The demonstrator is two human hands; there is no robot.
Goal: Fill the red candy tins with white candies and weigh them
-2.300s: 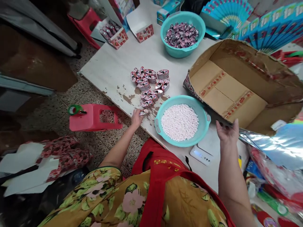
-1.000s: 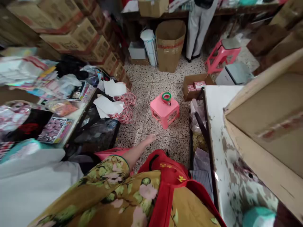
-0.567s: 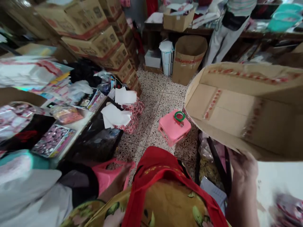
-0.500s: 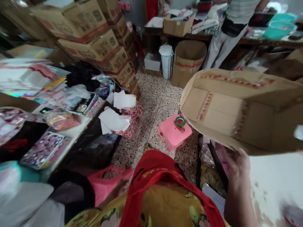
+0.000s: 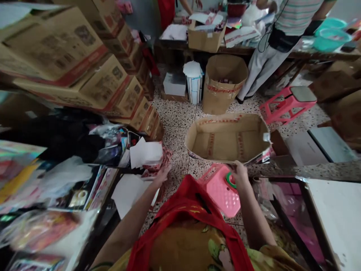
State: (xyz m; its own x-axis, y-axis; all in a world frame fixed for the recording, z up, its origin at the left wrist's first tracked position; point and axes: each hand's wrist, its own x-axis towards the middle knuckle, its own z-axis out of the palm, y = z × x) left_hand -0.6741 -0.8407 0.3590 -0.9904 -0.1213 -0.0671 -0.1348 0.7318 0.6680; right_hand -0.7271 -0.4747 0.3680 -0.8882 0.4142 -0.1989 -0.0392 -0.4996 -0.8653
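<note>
Brown cardboard is what the right hand [image 5: 240,174] holds: its grip is closed on the near rim of the open, shallow cardboard box [image 5: 227,137], which hangs low over the speckled floor [image 5: 177,113], just beyond the pink stool [image 5: 221,190] with a green tape roll [image 5: 230,180]. Half a second ago that box was raised near head height at the right; now it is lowered and further out. The left hand [image 5: 162,176] reaches, fingers loosely spread and holding nothing, to white sheets [image 5: 145,153] on the cluttered side counter [image 5: 84,210]. Stacked cartons [image 5: 84,75] line the left; another person [image 5: 282,41] stands at a far counter.
</note>
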